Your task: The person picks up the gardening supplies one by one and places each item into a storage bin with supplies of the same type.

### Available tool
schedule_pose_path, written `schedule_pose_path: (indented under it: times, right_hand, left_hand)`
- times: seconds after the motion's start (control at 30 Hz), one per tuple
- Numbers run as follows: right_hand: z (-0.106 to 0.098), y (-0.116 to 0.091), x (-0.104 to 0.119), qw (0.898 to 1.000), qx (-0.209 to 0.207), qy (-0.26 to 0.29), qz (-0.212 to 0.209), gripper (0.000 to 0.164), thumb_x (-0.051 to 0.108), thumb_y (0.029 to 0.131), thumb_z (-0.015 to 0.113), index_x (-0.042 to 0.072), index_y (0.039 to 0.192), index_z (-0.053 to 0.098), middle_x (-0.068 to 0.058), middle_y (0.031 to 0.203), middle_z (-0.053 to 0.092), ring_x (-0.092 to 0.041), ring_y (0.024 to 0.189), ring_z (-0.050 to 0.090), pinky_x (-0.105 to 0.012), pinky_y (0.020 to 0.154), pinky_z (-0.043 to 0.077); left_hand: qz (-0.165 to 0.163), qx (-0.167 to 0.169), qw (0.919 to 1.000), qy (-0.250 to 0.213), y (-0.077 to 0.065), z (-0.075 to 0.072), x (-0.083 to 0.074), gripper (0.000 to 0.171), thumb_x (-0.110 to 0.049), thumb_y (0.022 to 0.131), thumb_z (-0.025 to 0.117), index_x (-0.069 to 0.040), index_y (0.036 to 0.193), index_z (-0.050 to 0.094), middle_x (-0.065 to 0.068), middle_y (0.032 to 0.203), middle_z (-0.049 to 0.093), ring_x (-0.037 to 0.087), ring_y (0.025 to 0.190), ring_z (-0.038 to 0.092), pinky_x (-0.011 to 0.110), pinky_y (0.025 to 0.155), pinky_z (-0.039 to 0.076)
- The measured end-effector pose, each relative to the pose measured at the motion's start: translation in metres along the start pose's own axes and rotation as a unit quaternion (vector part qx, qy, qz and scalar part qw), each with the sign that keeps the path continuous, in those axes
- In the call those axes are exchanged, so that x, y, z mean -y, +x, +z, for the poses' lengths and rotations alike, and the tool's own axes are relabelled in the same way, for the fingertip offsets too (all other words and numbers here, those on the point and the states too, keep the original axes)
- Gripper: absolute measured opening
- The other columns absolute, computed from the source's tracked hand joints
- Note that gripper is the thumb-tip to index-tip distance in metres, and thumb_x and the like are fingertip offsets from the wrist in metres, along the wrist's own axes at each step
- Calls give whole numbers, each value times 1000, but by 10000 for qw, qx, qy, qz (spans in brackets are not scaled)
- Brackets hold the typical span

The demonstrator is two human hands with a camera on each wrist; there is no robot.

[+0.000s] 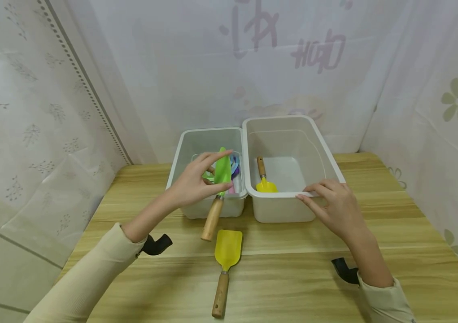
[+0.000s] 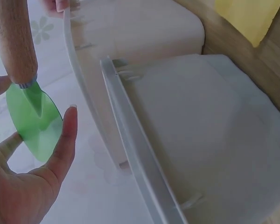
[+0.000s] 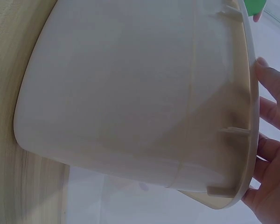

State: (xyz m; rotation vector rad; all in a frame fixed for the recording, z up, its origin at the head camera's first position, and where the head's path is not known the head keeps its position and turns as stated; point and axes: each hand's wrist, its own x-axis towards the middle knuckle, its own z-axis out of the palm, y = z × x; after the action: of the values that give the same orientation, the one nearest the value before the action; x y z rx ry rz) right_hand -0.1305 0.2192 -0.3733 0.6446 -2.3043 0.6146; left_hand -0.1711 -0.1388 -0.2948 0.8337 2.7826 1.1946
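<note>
My left hand (image 1: 191,181) holds a green garden trowel (image 1: 223,170) by its blade, thumb on one side and fingers on the other. The trowel's wooden handle slants down toward me, over the front rim of the left bin (image 1: 196,211). In the left wrist view the green trowel (image 2: 37,121) shows between thumb and fingers. My right hand (image 1: 339,208) grips the front right rim of the larger white bin (image 1: 283,211); the right wrist view shows the thumb and fingers along that rim. Inside this bin leans a yellow trowel (image 1: 266,186) with a wooden handle.
A yellow shovel (image 1: 229,251) lies on the wooden table (image 1: 293,278) before the bins, handle toward me. Blue, purple, pink and green items (image 1: 234,167) lie in the left bin, partly hidden by my hand. White printed curtains (image 1: 164,67) hang behind and at both sides.
</note>
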Motion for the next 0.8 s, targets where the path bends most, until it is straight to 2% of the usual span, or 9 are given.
schedule_pose_path:
  times: [0.13, 0.3, 0.4, 0.53, 0.67, 0.8]
  right_hand:
    - [0, 0, 0, 10000, 10, -16, 9, 20, 23, 86, 88, 5, 91, 79, -10, 88, 77, -31, 82, 71, -47, 74, 48]
    - [-1, 0, -1, 10000, 0, -28, 3, 31, 36, 93, 80, 5, 91, 80, -10, 88, 77, -31, 83, 71, -47, 74, 48]
    - [-1, 0, -1, 10000, -4, -38, 0, 25, 29, 89, 85, 5, 91, 80, -11, 88, 77, -31, 83, 70, -47, 73, 48]
    - [0, 0, 0, 10000, 2, -50, -2, 20, 12, 76, 91, 5, 90, 79, -11, 87, 77, -30, 81, 69, -46, 73, 48]
    - [0, 0, 0, 10000, 10, -39, 14, 21, 10, 75, 92, 6, 90, 79, -11, 87, 76, -29, 81, 69, -46, 74, 48]
    - [1, 0, 0, 10000, 1, -25, 30, 21, 10, 74, 92, 6, 90, 79, -11, 88, 76, -29, 82, 69, -46, 74, 47]
  left_hand:
    - [24, 13, 9999, 127, 7, 0, -2, 77, -30, 93, 81, -25, 161, 45, 13, 154, 51, 33, 117, 63, 32, 81, 66]
    - [95, 16, 9993, 362, 20, -1, -4, 78, -33, 92, 82, -24, 160, 47, 13, 153, 53, 32, 114, 65, 30, 77, 62]
    - [100, 76, 9987, 490, 27, -2, -6, 78, -37, 92, 82, -25, 160, 47, 12, 153, 53, 30, 112, 65, 32, 75, 59]
    - [169, 163, 9977, 628, 36, -2, -8, 77, -38, 93, 80, -26, 161, 47, 13, 150, 55, 28, 106, 64, 35, 79, 55]
    - [140, 272, 9975, 632, 43, -2, -10, 77, -37, 92, 80, -27, 161, 46, 15, 150, 54, 29, 101, 62, 40, 85, 54]
    - [46, 395, 9976, 560, 48, -2, -11, 78, -37, 92, 81, -30, 161, 45, 15, 156, 49, 34, 110, 68, 45, 96, 58]
